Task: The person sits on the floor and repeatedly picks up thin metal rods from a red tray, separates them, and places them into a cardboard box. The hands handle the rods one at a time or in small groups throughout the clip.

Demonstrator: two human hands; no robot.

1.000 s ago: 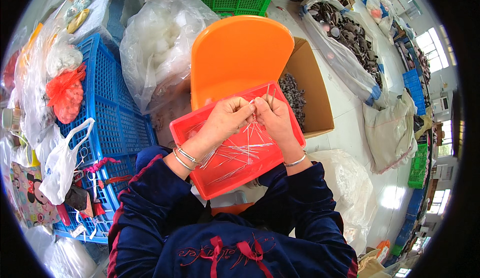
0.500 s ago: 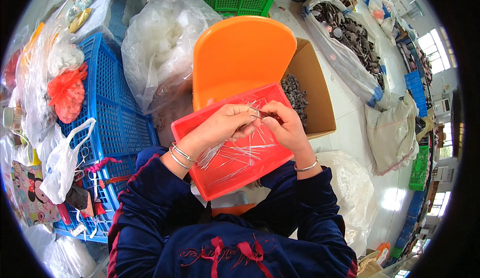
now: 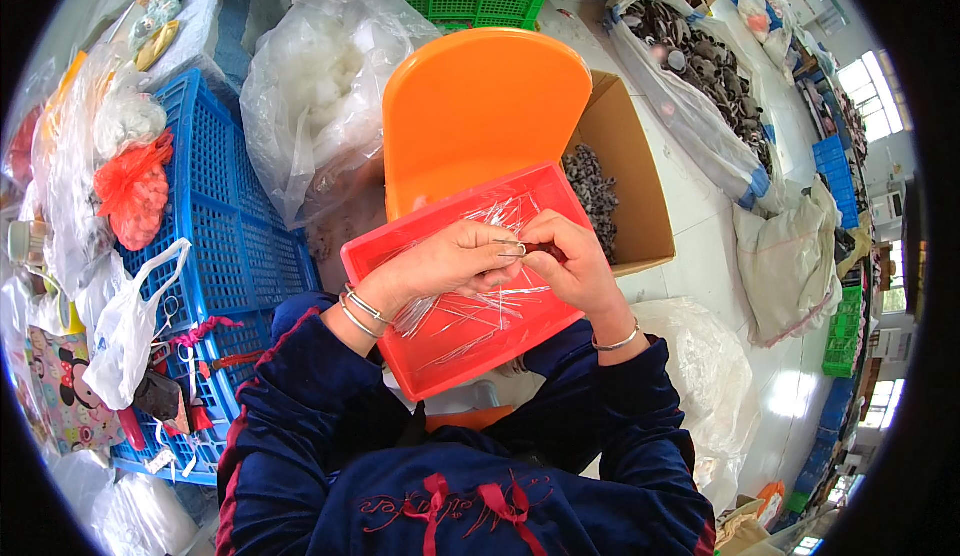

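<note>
My left hand [image 3: 455,259] and my right hand [image 3: 568,261] meet over a red plastic tray [image 3: 428,374] that rests on my lap and an orange chair. A thin metal piece [image 3: 510,248] is pinched in the fingertips of my left hand, pointing toward the right one. My right hand is closed too, its thumb and forefinger pressed together near a small dark bit; what they hold is mostly hidden by the fingers. Many thin silvery wires [image 3: 470,318] lie loose in the tray, some bunched beside my left wrist.
Beyond the tray rises the orange chair back [image 3: 485,121]. A cardboard box [image 3: 635,191] with grey fuzzy pieces stands to its right, a clear bag of white stuffing [image 3: 330,86] to its left. Blue crates [image 3: 225,206] with hanging bags and scissors flank my left arm.
Both hands have shifted slightly downward and the fingers have changed position. The thin piece at the left fingertips now lies more level, and more wires show above the hands.
</note>
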